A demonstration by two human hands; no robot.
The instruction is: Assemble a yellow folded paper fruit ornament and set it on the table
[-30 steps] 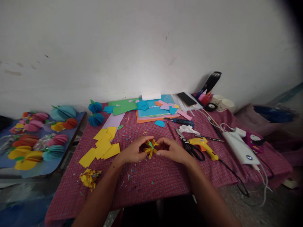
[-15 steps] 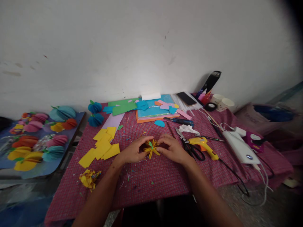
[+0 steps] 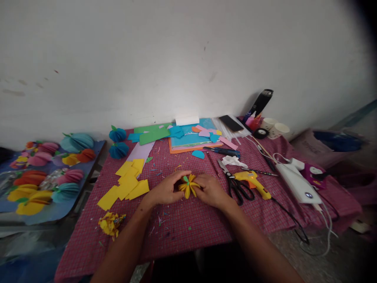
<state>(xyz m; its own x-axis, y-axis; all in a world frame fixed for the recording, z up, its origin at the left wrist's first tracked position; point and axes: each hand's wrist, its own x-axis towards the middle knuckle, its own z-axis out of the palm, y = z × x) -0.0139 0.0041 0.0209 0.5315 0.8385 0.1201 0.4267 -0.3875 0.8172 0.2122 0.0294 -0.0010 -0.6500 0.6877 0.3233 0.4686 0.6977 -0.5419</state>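
A yellow folded-paper pumpkin (image 3: 188,189) with a green paper stem sits between my hands near the middle of the table. My left hand (image 3: 168,188) curves around its left side, thumb and fingers on the paper. From the right, my right hand (image 3: 210,190) closes on its petals, with the fingertips partly hidden. Left of my hands lie several yellow paper rectangles (image 3: 128,181). Nearer to me is a crumpled yellow paper ball (image 3: 111,224). To the right of my right hand are black-handled scissors (image 3: 240,186) and a yellow glue gun (image 3: 253,181).
Coloured paper sheets (image 3: 191,137) and a phone (image 3: 231,123) lie along the wall. A black flask (image 3: 262,103), paper cups (image 3: 278,130) and a white power bank (image 3: 299,182) with cables stand at right. Finished paper pumpkins (image 3: 32,177) fill a side table; two blue ones (image 3: 118,150) sit at the back left.
My right hand has closed in on the paper pumpkin, its fingers curling lower. The pumpkin's folds look fuller and have turned slightly, its green stem shifting a little to the left.
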